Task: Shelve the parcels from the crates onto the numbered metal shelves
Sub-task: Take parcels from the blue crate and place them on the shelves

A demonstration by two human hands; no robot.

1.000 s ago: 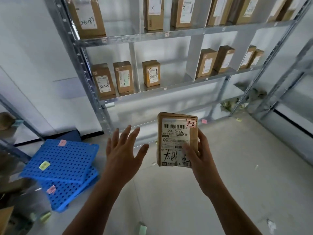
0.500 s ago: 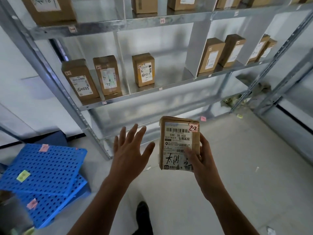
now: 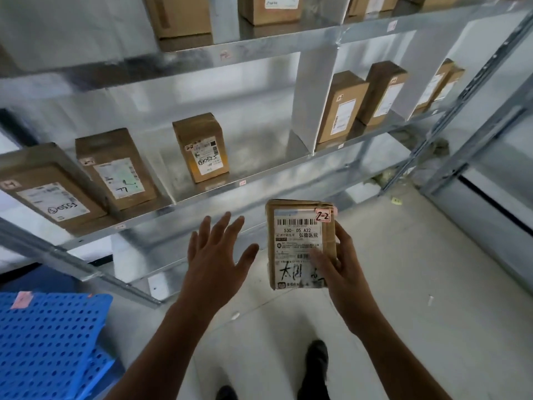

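Note:
My right hand (image 3: 341,268) grips a small brown parcel (image 3: 297,235) by its right edge, label facing me, with a red-edged tag reading 2-2 at its top corner. The parcel hangs in the air just below the front lip of the metal shelf (image 3: 259,180). My left hand (image 3: 215,255) is held out flat beside the parcel, fingers spread, touching nothing. On that shelf stand three upright parcels: one marked 2-2 (image 3: 203,147), one marked 77 (image 3: 118,171) and one at the far left (image 3: 49,189).
Past a white divider (image 3: 310,102) several more parcels (image 3: 343,106) stand in the right bay. A higher shelf (image 3: 230,53) carries more boxes. Stacked blue perforated crates (image 3: 49,345) lie on the floor at lower left. My shoes (image 3: 317,368) stand on pale tiles.
I have stepped closer to the rack, so the shelves fill more of the view and the crates slid off to the lower left. Both hands keep the same pose with the parcel.

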